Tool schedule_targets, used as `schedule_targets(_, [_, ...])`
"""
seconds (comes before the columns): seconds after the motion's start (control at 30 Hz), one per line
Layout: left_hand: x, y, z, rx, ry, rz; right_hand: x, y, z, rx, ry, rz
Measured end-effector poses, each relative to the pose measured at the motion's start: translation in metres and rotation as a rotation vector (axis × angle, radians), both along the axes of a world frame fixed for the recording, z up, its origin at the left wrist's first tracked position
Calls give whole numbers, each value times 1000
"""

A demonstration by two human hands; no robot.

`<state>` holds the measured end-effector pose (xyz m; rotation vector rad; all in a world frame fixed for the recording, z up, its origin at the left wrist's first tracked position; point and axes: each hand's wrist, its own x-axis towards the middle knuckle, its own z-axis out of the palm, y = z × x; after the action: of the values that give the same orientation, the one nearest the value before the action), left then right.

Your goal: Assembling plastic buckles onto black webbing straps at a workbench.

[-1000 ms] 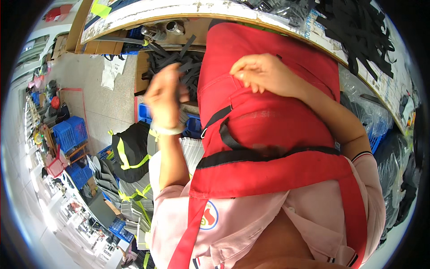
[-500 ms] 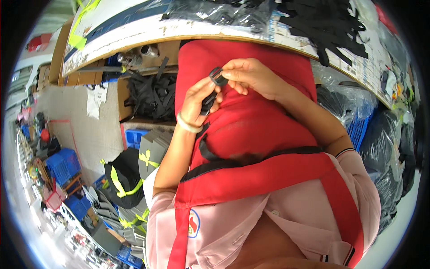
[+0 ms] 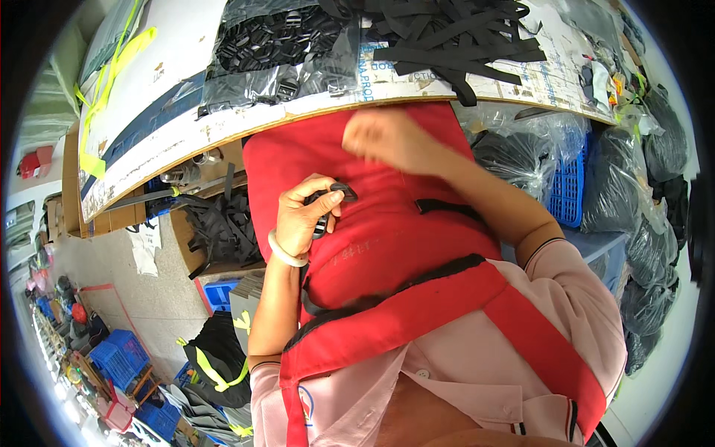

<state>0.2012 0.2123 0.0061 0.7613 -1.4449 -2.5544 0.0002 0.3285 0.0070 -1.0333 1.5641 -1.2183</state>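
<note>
Over my lap, covered by a red apron, my left hand is closed round black plastic buckles. One buckle sticks out past the thumb and forefinger, and another buckle shows below the fingers. A short piece of black strap seems to join them, mostly hidden in the palm. My right hand is above the apron near the table's front edge, apart from the left one. Its fingers look curled but are smeared by motion, so whether anything is in them is unclear.
On the white worktable lie a clear bag of black buckles and a heap of cut black straps. A cardboard box of black straps stands at left below the table. To the right are a blue crate and plastic-wrapped bundles.
My right hand has come away from the buckle that both hands were holding and moved toward the table. The left hand keeps the buckles, lower over my lap. More of the tabletop shows.
</note>
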Motion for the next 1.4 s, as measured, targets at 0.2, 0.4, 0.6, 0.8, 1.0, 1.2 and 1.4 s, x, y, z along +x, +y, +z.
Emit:
schedule_targets(0.2, [2, 8, -1, -304, -34, -289, -110, -14, -2, -74, 1467, -411])
schedule_targets(0.4, [3, 7, 3, -207, -197, -170, -106, -13, 15, -170, 1376, -352])
schedule_targets(0.6, [0, 3, 2, -65, -107, 172, 12, 5, 90, -38, 479, -97])
schedule_targets(0.8, [-9, 10, 5, -144, 37, 261, 45, 7, 36, 179, -234, -25])
schedule_targets(1.0, [-5, 13, 2, -296, 15, 331, 51, -1, 35, 164, -402, -126])
schedule_targets(1.2, [-4, 7, -2, -822, 34, 337, 52, -3, 33, 170, -554, -136])
schedule_targets(1.4, [-4, 6, -2, -852, 2, 334, 51, -6, 28, 162, -621, -138])
